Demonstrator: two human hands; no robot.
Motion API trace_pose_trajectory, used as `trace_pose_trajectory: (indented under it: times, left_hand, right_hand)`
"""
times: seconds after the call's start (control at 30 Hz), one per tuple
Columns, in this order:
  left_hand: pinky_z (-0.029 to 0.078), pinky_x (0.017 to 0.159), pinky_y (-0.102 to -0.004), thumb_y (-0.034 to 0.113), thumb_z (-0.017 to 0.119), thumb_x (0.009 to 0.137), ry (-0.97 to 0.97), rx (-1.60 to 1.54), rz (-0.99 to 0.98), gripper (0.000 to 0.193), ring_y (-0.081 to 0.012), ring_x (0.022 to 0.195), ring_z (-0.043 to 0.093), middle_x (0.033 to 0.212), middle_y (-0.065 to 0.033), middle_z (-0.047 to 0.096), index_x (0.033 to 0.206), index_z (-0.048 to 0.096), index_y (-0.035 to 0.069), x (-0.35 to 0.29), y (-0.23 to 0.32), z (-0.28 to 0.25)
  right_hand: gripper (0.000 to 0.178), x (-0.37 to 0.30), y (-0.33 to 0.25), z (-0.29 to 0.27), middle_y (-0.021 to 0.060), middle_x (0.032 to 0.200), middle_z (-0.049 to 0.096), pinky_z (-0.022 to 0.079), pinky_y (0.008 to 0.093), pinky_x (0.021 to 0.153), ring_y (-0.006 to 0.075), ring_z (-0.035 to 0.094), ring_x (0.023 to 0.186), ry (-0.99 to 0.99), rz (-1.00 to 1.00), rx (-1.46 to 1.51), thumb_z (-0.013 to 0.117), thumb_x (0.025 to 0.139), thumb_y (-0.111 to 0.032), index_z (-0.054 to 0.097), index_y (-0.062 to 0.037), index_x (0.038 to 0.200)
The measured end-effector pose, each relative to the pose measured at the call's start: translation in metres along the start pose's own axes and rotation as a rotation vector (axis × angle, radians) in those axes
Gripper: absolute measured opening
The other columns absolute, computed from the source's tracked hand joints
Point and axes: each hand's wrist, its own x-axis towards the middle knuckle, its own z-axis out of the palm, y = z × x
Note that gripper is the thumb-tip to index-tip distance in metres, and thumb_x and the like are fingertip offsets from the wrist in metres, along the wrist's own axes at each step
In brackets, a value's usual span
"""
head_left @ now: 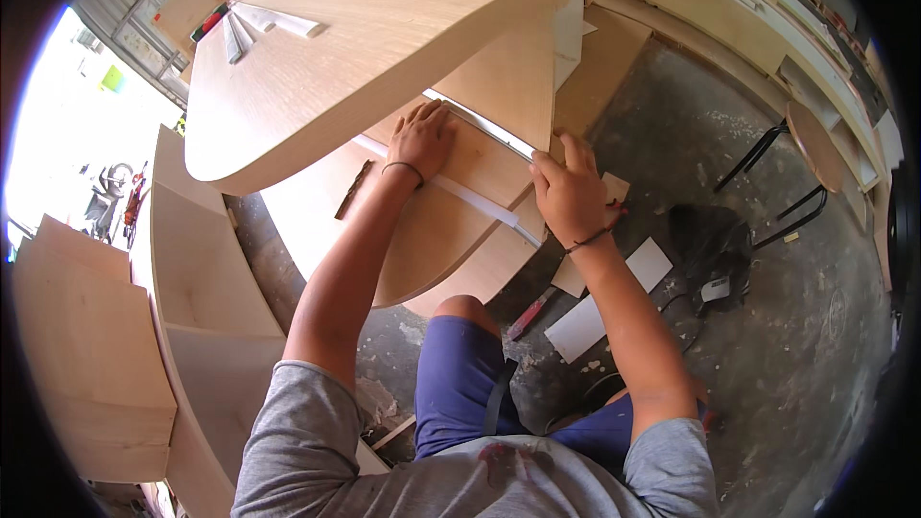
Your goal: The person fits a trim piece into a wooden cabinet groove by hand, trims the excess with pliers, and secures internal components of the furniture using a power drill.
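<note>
My left hand (pixel 422 142) lies with its fingers stretched out on a pale wooden shelf panel (pixel 470 153), beneath a rounded wooden top (pixel 326 86). Its fingertips reach the far end of a long white strip (pixel 484 125) along the base of an upright panel. At the near end of that strip, my right hand (pixel 571 192) is closed, thumb and forefinger pinching at the edge. A second white strip (pixel 470 200) crosses the panel, running partly under my left wrist. Beside my left forearm lies a dark, narrow piece (pixel 355 190).
Several white strips (pixel 249 24) rest on the rounded top. On the floor are a white board (pixel 614 297), a red-handled tool (pixel 528 315) and a black bag (pixel 710 249). A stool (pixel 811 149) stands at right, an open wooden cabinet (pixel 211 297) at left.
</note>
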Motion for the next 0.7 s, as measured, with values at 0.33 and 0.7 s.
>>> trace_pose_trajectory:
  times: [0.33, 0.7]
  left_hand:
    - [0.027, 0.107, -0.0409, 0.034, 0.046, 0.091, -0.031, -0.006, -0.037, 0.041, -0.0242, 0.131, 0.036, 0.136, -0.0069, 0.047, 0.126, 0.055, 0.014, -0.001, 0.003, 0.000]
    - [0.027, 0.106, -0.0437, 0.027, 0.048, 0.088, -0.051, -0.044, -0.008, 0.033, -0.0255, 0.124, 0.041, 0.127, -0.0042, 0.053, 0.117, 0.059, 0.015, 0.003, 0.008, -0.006]
  right_hand:
    - [0.019, 0.013, -0.002, -0.013, 0.0161, 0.122, 0.050, 0.043, 0.0496, 0.088, 0.0389, 0.043, 0.122, -0.198, -0.152, -0.192, 0.061, 0.078, -0.012, 0.065, -0.0062, 0.095]
    - [0.027, 0.007, 0.000, -0.011, 0.0157, 0.119, 0.053, 0.045, 0.0480, 0.083, 0.0389, 0.043, 0.121, -0.286, -0.132, -0.231, 0.060, 0.078, -0.013, 0.066, -0.0112, 0.104]
